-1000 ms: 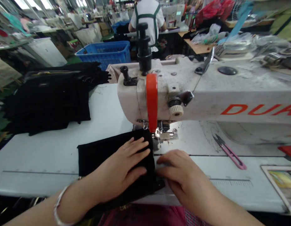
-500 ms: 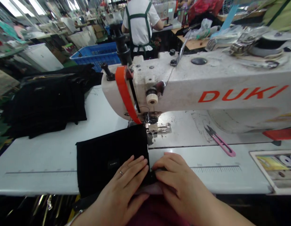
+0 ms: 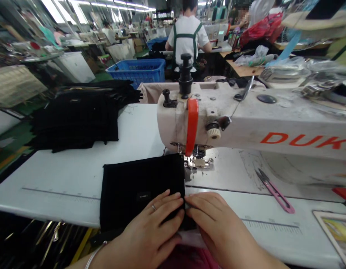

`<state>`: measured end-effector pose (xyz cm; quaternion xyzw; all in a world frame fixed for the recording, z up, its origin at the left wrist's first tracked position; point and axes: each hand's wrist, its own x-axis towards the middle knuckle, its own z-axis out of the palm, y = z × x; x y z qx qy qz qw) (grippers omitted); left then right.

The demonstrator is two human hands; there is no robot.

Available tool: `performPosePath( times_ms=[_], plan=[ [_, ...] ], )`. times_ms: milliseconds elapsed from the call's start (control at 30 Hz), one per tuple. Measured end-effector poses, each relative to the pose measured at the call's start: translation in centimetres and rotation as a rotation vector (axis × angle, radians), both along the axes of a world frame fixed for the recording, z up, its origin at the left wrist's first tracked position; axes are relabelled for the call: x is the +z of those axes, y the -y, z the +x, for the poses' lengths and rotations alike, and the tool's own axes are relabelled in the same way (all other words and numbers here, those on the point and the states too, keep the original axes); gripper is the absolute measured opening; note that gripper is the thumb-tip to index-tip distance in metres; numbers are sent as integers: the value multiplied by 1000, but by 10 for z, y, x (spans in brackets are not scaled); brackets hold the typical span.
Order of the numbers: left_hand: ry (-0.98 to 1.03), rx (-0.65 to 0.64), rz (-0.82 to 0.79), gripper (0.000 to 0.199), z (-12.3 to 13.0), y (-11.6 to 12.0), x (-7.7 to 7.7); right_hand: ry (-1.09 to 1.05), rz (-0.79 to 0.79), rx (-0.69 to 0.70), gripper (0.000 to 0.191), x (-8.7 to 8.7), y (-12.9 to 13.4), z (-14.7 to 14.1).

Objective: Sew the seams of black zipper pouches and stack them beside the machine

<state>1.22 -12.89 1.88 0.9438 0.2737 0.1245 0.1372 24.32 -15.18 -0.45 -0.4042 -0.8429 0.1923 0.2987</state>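
A black fabric panel [image 3: 122, 183] with a small dark label [image 3: 144, 196] lies flat on the sewing machine table, its far right corner at the presser foot [image 3: 199, 163]. My left hand [image 3: 153, 228] rests on the panel's near right part, fingers stretched out and lying on the cloth. At the panel's right edge, my right hand [image 3: 220, 220] has its fingers together, gripping the cloth border; its thumb is hidden. The white sewing machine [image 3: 173, 123] with an orange lever guard [image 3: 192, 127] stands just beyond both hands.
Pink thread snips [image 3: 276, 192] lie on the right of the table. A stack of black fabric pieces [image 3: 77, 119] sits at the far left. Behind are a blue crate [image 3: 136, 71] and a person in a white shirt [image 3: 187, 41]. Zippered black pieces [image 3: 35, 243] hang below the table edge.
The camera view has tilted up and turned left, so the machine appears lower and farther right. My right fingers look straighter along the panel's edge; my left hand stays on the cloth.
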Motion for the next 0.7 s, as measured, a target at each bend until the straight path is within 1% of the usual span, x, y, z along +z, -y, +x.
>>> performPosePath(
  times_ms=[100, 167, 233, 333, 433, 533, 700],
  plan=[
    [8, -14, -4, 38, 3, -9, 5, 59, -31, 19, 47, 1, -4, 3],
    [14, -30, -2, 37, 3, -17, 5, 98, -16, 45, 45, 2, -9, 4],
    [35, -47, 7, 32, 1, -26, 4, 120, 1, 58, 42, 3, -16, 5],
    [56, -73, 12, 27, -2, -42, -1, 121, 1, 62, 42, 7, -28, 5],
    [49, -111, 23, 28, -4, -58, -5, 105, -9, 53, 43, 12, -40, 4],
    [43, -144, 42, 29, -3, -73, -6, 96, -15, 36, 45, 15, -50, 5],
    [40, -186, 65, 29, -1, -97, -7, 162, -52, 3, 48, 14, -63, 7]
  ],
)
